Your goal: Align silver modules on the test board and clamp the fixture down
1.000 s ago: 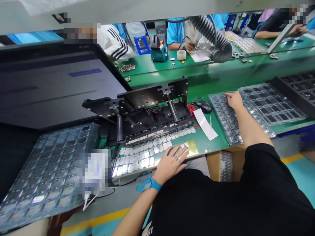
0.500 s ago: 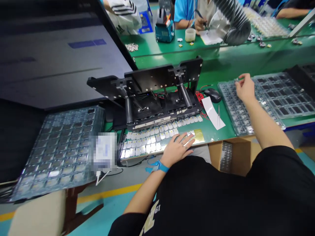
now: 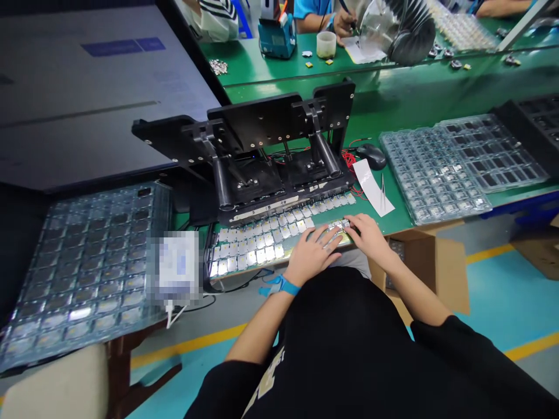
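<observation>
My left hand [image 3: 313, 255] lies with spread fingers over a yellowish plate [image 3: 346, 239] at the bench's front edge. Small silver parts sit on that plate, partly covered by the fingers. From the right, my right hand [image 3: 370, 237] reaches to the same plate, thumb and forefinger pinched on a small silver electronic part [image 3: 346, 223]. Rows of small white-and-silver boards [image 3: 257, 241] spread left of my hands. Behind them stands a black test fixture [image 3: 271, 195] with two lever handles, its lids raised.
Right of the fixture are a mouse [image 3: 372, 155], a white strip [image 3: 367, 181] and tweezers [image 3: 383, 189]. Clear trays of parts [image 3: 432, 174] stand farther right, another tray [image 3: 87, 256] at left. A monitor [image 3: 109, 87] rises behind. An open carton [image 3: 452, 273] is below. A co-worker's hand [image 3: 344, 23] works opposite.
My right hand has moved from the right-hand tray to the yellowish plate, beside my left hand. The left hand stays on the plate. The camera view has shifted slightly.
</observation>
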